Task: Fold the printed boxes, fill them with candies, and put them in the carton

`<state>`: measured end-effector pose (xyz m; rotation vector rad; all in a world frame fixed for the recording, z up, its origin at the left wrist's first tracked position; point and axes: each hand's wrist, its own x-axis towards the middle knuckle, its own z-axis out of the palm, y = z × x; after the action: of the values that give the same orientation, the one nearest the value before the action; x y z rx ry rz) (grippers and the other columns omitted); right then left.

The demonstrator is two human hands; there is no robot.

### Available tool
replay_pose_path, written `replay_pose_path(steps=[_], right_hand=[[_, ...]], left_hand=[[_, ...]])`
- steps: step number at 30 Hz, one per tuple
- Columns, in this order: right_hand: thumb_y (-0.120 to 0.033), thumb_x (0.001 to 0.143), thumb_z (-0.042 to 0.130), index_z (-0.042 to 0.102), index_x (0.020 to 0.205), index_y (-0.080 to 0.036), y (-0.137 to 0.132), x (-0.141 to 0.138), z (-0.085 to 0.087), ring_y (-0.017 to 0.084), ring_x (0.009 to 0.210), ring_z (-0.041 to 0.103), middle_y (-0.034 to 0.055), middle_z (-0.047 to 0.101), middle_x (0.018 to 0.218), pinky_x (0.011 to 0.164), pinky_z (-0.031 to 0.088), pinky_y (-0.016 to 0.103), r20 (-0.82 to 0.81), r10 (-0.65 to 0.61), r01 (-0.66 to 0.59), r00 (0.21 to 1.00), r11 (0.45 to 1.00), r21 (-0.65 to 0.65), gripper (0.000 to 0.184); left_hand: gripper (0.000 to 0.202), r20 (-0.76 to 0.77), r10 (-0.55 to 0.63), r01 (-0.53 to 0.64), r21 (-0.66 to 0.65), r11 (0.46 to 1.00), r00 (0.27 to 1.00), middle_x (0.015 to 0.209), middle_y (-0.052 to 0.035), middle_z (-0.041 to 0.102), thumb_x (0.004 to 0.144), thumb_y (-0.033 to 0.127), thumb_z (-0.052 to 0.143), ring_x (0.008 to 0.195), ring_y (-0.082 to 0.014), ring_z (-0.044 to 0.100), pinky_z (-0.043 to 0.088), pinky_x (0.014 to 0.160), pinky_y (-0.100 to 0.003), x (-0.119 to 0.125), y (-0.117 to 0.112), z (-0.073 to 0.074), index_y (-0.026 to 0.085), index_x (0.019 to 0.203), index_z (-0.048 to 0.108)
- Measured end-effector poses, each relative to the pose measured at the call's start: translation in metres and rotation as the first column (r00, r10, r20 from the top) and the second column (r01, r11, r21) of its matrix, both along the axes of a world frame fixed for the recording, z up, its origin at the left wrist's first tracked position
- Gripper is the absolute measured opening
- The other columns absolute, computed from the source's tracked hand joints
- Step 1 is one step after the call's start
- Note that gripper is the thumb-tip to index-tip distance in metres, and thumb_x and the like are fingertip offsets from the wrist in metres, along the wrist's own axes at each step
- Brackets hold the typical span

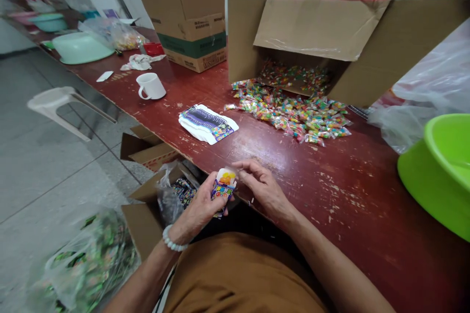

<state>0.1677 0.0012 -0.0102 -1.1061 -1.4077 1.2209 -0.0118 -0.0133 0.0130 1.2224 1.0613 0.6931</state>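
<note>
My left hand [208, 199] is wrapped round a small printed candy box [223, 191], purple with coloured pictures. The top of the box is open, and yellow and orange candies [227, 177] show inside it. Close to the right edge of that opening is my right hand [262, 188], fingers apart and half bent, with no thing visible in it; whether its fingertips touch the box I cannot tell. Beyond both hands, a fanned stack of flat printed cartons [208, 124] lies on the red table [293, 176]. Wrapped candies [293, 115] spill from a tipped cardboard box [308, 27].
A white mug [150, 86] and a closed-sided carton [200, 29] stand further back. At right is a green basin [436, 171]. Below the table's left edge, a cardboard box [143, 225] holds many small printed packs; a plastic bag [88, 259] and a white stool [55, 102] are on the floor.
</note>
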Motion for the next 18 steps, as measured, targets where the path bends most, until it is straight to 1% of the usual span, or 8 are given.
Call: replay_pose_path(steps=[2, 4, 7, 10, 12, 15, 16, 18], right_hand=[[-0.031, 0.09, 0.063, 0.074, 0.094, -0.025, 0.002, -0.002, -0.002, 0.019, 0.091, 0.061, 0.0052, 0.063, 0.106, 0.084, 0.051, 0.035, 0.007, -0.02, 0.02, 1.0, 0.998, 0.053, 0.013], [-0.027, 0.087, 0.066, 0.075, 0.084, -0.024, 0.002, -0.003, 0.0, 0.02, 0.097, 0.061, 0.0057, 0.062, 0.104, 0.089, 0.049, 0.037, 0.118, 0.016, -0.032, 0.993, 0.99, 0.138, 0.01], [-0.024, 0.089, 0.064, 0.076, 0.084, -0.023, 0.002, 0.001, 0.008, 0.02, 0.098, 0.061, 0.0062, 0.063, 0.103, 0.091, 0.048, 0.038, 0.236, 0.138, -0.177, 0.962, 0.973, 0.149, 0.013], [-0.029, 0.091, 0.063, 0.073, 0.093, -0.023, 0.001, 0.003, 0.016, 0.019, 0.095, 0.063, 0.0063, 0.064, 0.107, 0.085, 0.051, 0.035, 0.077, 0.164, -0.168, 0.983, 0.985, 0.042, 0.013], [-0.034, 0.088, 0.067, 0.067, 0.106, -0.023, 0.0, 0.0, 0.016, 0.016, 0.082, 0.065, 0.0044, 0.065, 0.1, 0.072, 0.054, 0.03, -0.117, 0.103, -0.116, 0.988, 0.987, -0.112, 0.02], [-0.038, 0.079, 0.077, 0.06, 0.113, -0.025, 0.0, -0.009, 0.009, 0.013, 0.065, 0.062, 0.0, 0.065, 0.088, 0.058, 0.052, 0.026, -0.316, 0.098, -0.196, 0.944, 0.935, -0.295, 0.041], [-0.04, 0.078, 0.078, 0.061, 0.111, -0.024, 0.0, -0.013, 0.006, 0.013, 0.064, 0.061, 0.0001, 0.065, 0.088, 0.055, 0.052, 0.025, -0.333, 0.12, -0.227, 0.935, 0.926, -0.303, 0.04], [-0.046, 0.079, 0.076, 0.065, 0.099, -0.023, 0.0, -0.017, 0.002, 0.013, 0.063, 0.059, 0.0021, 0.065, 0.091, 0.051, 0.05, 0.025, -0.301, 0.125, -0.205, 0.945, 0.945, -0.253, 0.033]], left_hand=[[0.038, -0.046, 0.002, 0.0, 0.037, 0.999, 0.999, 0.089, -0.0014, 0.062, 0.078, 0.021, 0.064, 0.073, -0.0158, 0.058, 0.05, 0.061, -0.025, -0.001, 0.0, -0.002, 0.02, 0.115, 0.056], [0.035, -0.078, 0.008, -0.002, 0.078, 0.997, 0.997, 0.086, 0.0004, 0.062, 0.076, 0.018, 0.066, 0.07, -0.0138, 0.056, 0.049, 0.061, -0.023, -0.002, -0.001, -0.005, 0.02, 0.111, 0.059], [0.028, 0.05, 0.043, -0.045, 0.031, 0.999, 0.998, 0.086, -0.0009, 0.063, 0.08, 0.028, 0.069, 0.072, -0.0146, 0.057, 0.049, 0.061, -0.023, -0.002, -0.001, -0.009, 0.019, 0.106, 0.063], [0.045, 0.233, 0.194, -0.146, -0.208, 0.967, 0.953, 0.079, -0.0041, 0.068, 0.085, 0.052, 0.063, 0.063, -0.0169, 0.061, 0.052, 0.054, -0.027, 0.001, 0.001, -0.01, 0.015, 0.11, 0.065], [0.051, 0.261, 0.277, -0.186, -0.326, 0.927, 0.925, 0.069, -0.0047, 0.068, 0.083, 0.057, 0.062, 0.055, -0.0177, 0.061, 0.053, 0.049, -0.028, 0.003, 0.002, -0.011, 0.012, 0.108, 0.066], [0.045, 0.288, 0.282, -0.191, -0.306, 0.933, 0.915, 0.065, -0.0044, 0.069, 0.08, 0.053, 0.068, 0.05, -0.0175, 0.062, 0.053, 0.045, -0.027, 0.008, 0.002, -0.013, 0.013, 0.101, 0.066], [0.043, 0.299, 0.277, -0.196, -0.272, 0.942, 0.913, 0.066, -0.0041, 0.069, 0.08, 0.051, 0.07, 0.05, -0.0169, 0.061, 0.053, 0.044, -0.026, 0.009, 0.002, -0.014, 0.014, 0.1, 0.065], [0.038, 0.326, 0.273, -0.207, -0.222, 0.953, 0.905, 0.068, -0.003, 0.07, 0.082, 0.048, 0.071, 0.051, -0.0161, 0.062, 0.053, 0.043, -0.025, 0.011, 0.001, -0.015, 0.015, 0.1, 0.064]])
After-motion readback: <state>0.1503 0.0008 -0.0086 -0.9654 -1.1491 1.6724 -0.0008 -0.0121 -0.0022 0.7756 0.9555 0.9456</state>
